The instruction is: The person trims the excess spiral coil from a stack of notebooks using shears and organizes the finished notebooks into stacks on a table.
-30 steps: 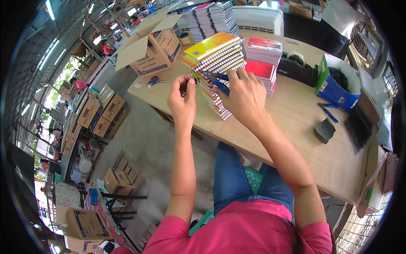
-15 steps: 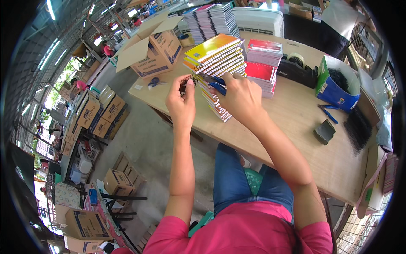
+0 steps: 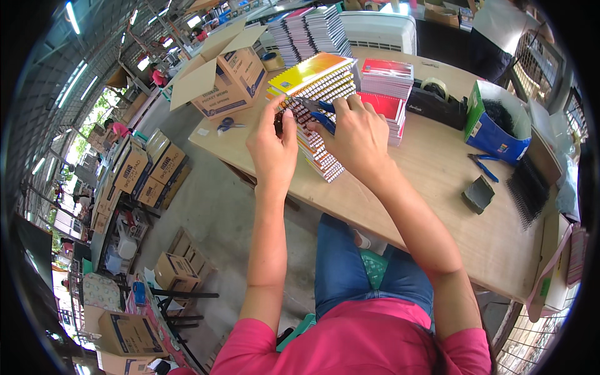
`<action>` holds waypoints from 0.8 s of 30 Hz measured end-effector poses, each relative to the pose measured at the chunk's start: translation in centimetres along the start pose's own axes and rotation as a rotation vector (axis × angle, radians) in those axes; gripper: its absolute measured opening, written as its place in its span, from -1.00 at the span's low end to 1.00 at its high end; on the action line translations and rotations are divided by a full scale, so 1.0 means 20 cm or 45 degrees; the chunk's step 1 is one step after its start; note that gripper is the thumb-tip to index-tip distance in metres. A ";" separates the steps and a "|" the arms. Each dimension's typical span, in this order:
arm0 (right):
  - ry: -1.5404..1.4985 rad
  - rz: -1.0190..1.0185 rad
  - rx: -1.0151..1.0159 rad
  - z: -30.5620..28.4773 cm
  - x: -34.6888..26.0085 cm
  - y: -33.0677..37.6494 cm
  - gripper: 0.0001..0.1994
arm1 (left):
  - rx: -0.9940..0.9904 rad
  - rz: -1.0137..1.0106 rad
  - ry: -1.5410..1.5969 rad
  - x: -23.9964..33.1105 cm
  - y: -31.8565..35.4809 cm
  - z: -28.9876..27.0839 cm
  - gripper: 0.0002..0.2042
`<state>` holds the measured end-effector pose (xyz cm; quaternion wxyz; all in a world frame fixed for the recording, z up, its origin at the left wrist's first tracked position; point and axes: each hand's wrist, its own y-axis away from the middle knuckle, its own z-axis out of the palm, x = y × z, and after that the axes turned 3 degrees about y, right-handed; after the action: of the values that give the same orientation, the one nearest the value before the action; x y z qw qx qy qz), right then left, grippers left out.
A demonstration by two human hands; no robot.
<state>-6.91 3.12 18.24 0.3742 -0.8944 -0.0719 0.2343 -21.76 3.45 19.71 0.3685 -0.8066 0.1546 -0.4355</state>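
Observation:
A tall stack of spiral notebooks [image 3: 312,70] with yellow-orange covers stands near the table's front edge, coils facing me. My right hand [image 3: 358,133] grips blue-handled pliers [image 3: 327,114], their jaws pointing left at the stack's coiled edge. At the stack's left corner, my left hand [image 3: 273,144] is closed with thumb and fingers round some dark wire coils [image 3: 279,119], mostly hidden by the fingers. Whether the plier jaws bite on a wire is too small to tell.
Red notebooks [image 3: 382,106] are piled right of the stack. Scissors [image 3: 229,125] and an open carton [image 3: 231,84] sit to the left. Rightward are a tape dispenser [image 3: 434,100], a box of black coils [image 3: 497,125], other blue pliers [image 3: 484,166] and a dark block [image 3: 479,195].
My left hand has shifted slightly right, closer to the stack, and its forefinger reaches higher. The pliers stay in my right hand at nearly the same place.

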 end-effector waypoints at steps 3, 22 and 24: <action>-0.015 -0.006 -0.014 0.00 -0.01 -0.01 -0.52 | 0.071 0.063 -0.025 -0.02 0.00 0.01 -0.79; -1.092 0.340 0.161 -0.18 0.36 0.19 -0.61 | 0.044 -0.653 1.078 0.10 0.20 0.08 -0.82; -2.020 0.702 0.362 -0.30 0.48 0.35 -0.51 | -0.362 -0.681 1.253 0.17 0.28 0.24 -0.81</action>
<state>4.05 -2.66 13.46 0.2513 -0.3953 -0.0626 0.8813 -15.50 -0.13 15.95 0.0182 -0.5618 0.1555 -0.8123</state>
